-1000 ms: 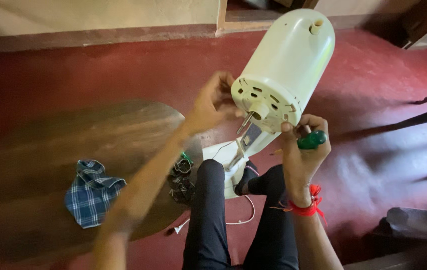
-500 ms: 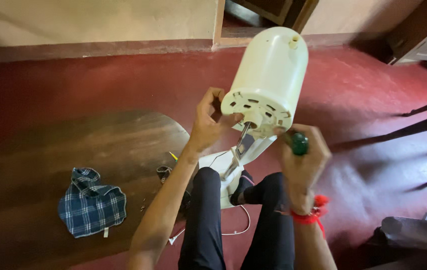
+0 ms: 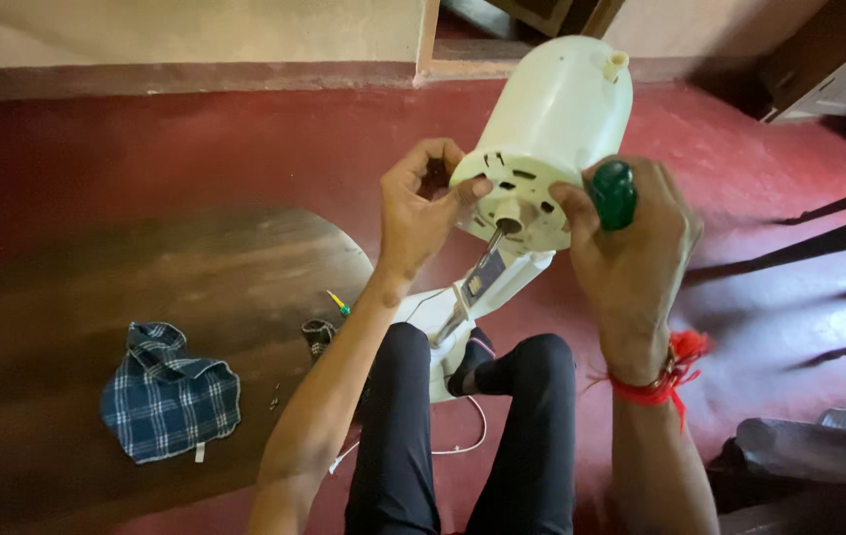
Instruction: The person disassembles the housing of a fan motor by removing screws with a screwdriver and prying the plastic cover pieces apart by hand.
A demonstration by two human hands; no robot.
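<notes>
Gripping the rim of a cream-white fan motor housing (image 3: 557, 124), the left hand (image 3: 421, 203) curls its fingers round the near-left edge of the vented face, thumb pressed flat against the plastic. The housing is the landmark: it sits tilted, held up in front of the person, above the knees, with its vented round face turned towards the camera and a short metal shaft (image 3: 495, 238) sticking out of the centre. A small knob (image 3: 615, 64) stands on its far top end.

On the housing's right side, the right hand (image 3: 631, 253) closes its fingers round a screwdriver with a green handle (image 3: 613, 193); the handle's rounded end shows above the knuckles, and the thumb rests on the rim of the vented face. Whether the blade touches the housing cannot be told. A red thread band (image 3: 666, 381) circles that wrist.

Below the housing, a white stand neck (image 3: 487, 292) runs down between the legs in black trousers (image 3: 398, 436). Well to the lower left of the housing, a blue checked cloth (image 3: 170, 401) lies on a dark round wooden board (image 3: 125, 297). A small yellow-and-green tool (image 3: 338, 303) lies at the board's edge nearest the housing. Red floor (image 3: 195, 149) spreads behind it all.
</notes>
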